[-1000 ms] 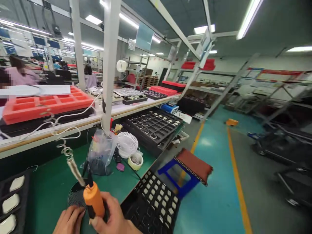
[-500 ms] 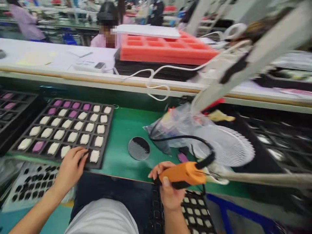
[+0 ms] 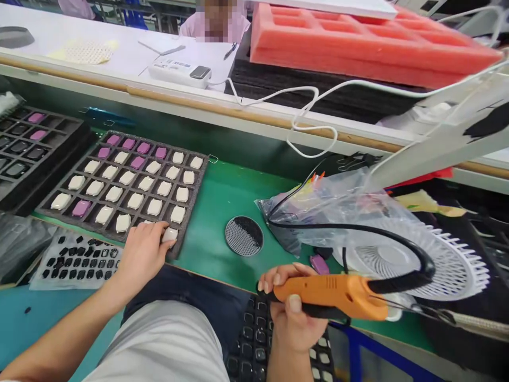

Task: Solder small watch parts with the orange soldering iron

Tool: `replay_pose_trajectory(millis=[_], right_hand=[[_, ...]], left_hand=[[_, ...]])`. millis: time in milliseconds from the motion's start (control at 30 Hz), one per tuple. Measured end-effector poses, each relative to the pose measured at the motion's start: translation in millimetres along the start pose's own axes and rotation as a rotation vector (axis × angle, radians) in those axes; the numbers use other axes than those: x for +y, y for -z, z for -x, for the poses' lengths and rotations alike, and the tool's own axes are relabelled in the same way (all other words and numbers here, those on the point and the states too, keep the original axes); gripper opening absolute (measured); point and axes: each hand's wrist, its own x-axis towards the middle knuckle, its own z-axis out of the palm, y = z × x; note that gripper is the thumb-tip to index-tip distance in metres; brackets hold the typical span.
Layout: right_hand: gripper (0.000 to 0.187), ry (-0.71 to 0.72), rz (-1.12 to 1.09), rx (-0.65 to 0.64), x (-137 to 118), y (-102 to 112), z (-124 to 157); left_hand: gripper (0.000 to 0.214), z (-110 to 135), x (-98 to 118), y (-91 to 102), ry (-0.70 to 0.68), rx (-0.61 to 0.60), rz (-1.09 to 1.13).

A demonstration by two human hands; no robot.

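Note:
My left hand point(image 3: 145, 246) is at the near right corner of the black foam tray point(image 3: 191, 204), thumb and forefinger closed about a small white casing point(image 3: 170, 237) there. More white casings and several purple casings point(image 3: 81, 207) fill the tray's other compartments. In my right hand point(image 3: 296, 310) is an orange electric screwdriver point(image 3: 330, 291), held lying sideways over the table's front edge; its black cord point(image 3: 397, 249) loops off to the right. Between the hands sits a round screw plate point(image 3: 244, 236), partly covered with tiny black pieces, perhaps screws.
A bag of small black parts point(image 3: 79, 262) lies left of my forearm. Right of the round plate are a clear plastic bag point(image 3: 314, 207), a purple casing point(image 3: 319, 264) and a white plastic basket point(image 3: 449, 265). Red foam point(image 3: 350, 61) rests on the shelf; a co-worker point(image 3: 214, 24) sits beyond.
My left hand has moved onto the corner white casing and closed on it. My right hand still holds the screwdriver. The camera view has tilted down and shifted.

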Motion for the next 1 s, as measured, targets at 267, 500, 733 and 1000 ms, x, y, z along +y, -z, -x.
replay_pose_trajectory(millis=[267,500,733,1000], right_hand=[[0.03,-0.108,-0.122,0.099,-26.7,-25.7,-27.7],[0.029,-0.255,-0.304,0.057,-51.6,-56.2,-60.0],[0.028,-0.283,-0.438,0.06,-60.0,-61.2,-66.7],[0.027,-0.329,-0.5,0.058,-67.9,-68.1,-74.1]], left_hand=[[0.034,17.6,60.2,-13.0,-0.151,-0.159,0.544],[0.02,16.2,126.2,-0.2,-0.29,-0.493,0.967],[0.024,13.4,125.2,10.4,-0.212,-0.599,1.185],[0.029,12.2,125.2,20.9,-0.158,-0.673,1.297]])
